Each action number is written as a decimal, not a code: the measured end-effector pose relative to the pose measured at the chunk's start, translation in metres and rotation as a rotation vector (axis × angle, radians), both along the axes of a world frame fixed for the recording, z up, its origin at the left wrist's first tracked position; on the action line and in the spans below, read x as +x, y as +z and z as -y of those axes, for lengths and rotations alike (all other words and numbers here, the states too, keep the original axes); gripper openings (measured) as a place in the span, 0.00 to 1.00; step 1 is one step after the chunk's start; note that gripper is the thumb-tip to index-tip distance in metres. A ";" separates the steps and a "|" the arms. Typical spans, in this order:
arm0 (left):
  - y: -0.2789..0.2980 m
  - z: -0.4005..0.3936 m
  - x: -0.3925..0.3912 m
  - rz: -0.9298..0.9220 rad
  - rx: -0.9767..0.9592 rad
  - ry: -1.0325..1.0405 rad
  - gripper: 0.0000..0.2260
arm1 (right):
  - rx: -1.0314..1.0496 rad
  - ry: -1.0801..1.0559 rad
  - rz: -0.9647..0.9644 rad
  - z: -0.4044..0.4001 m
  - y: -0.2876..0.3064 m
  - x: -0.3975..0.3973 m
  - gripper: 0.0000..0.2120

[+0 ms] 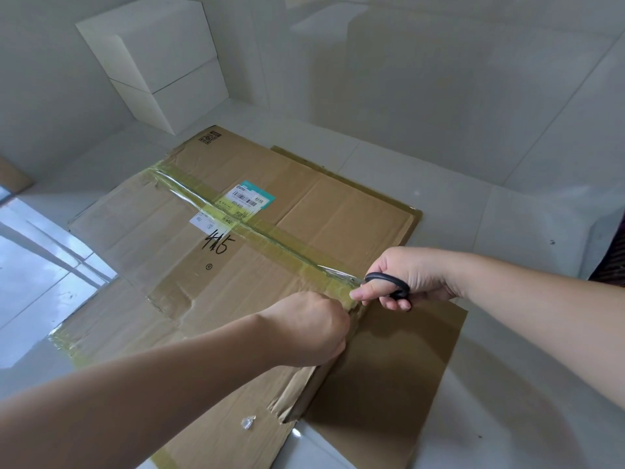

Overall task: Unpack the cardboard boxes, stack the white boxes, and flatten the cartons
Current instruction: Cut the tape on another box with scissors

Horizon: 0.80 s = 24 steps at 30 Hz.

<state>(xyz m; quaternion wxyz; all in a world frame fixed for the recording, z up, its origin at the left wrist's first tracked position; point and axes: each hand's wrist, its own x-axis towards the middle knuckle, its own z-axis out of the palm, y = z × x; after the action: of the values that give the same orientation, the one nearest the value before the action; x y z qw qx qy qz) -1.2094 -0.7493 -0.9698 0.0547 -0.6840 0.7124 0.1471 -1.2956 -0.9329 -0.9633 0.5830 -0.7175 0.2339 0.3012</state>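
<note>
A flattened brown carton (236, 292) lies on the white tiled floor, with a shipping label and a strip of yellowish tape (270, 238) along its middle seam. My right hand (416, 275) grips black-handled scissors (392, 287) at the near end of that tape; the blades are hidden. My left hand (311, 326) is closed on the carton's flap edge just beside the scissors. Two white boxes (159, 62) stand stacked one on the other in the far left corner.
A second flat piece of cardboard (389, 384) lies under the carton at the near right, and another edge shows beyond it. White walls (439, 79) close the space behind. A small crumpled scrap of clear tape (248, 422) rests on the carton near me.
</note>
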 end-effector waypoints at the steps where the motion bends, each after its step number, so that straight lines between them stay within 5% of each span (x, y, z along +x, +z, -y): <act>1: 0.000 0.001 -0.001 -0.004 -0.001 -0.002 0.10 | -0.008 0.011 -0.019 0.001 0.003 0.002 0.20; 20: -0.005 -0.003 0.010 -0.030 -0.080 -0.021 0.14 | -0.001 -0.028 -0.009 -0.017 -0.004 0.046 0.15; 24: 0.002 -0.017 0.077 0.065 -0.276 0.271 0.11 | -0.025 0.001 -0.038 -0.018 0.006 0.048 0.24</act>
<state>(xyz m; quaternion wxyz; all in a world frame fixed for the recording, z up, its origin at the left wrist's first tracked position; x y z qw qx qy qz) -1.1323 -0.7320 -0.9681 -0.0369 -0.7790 0.6251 0.0317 -1.2474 -0.9149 -0.9575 0.5693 -0.7190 0.2482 0.3120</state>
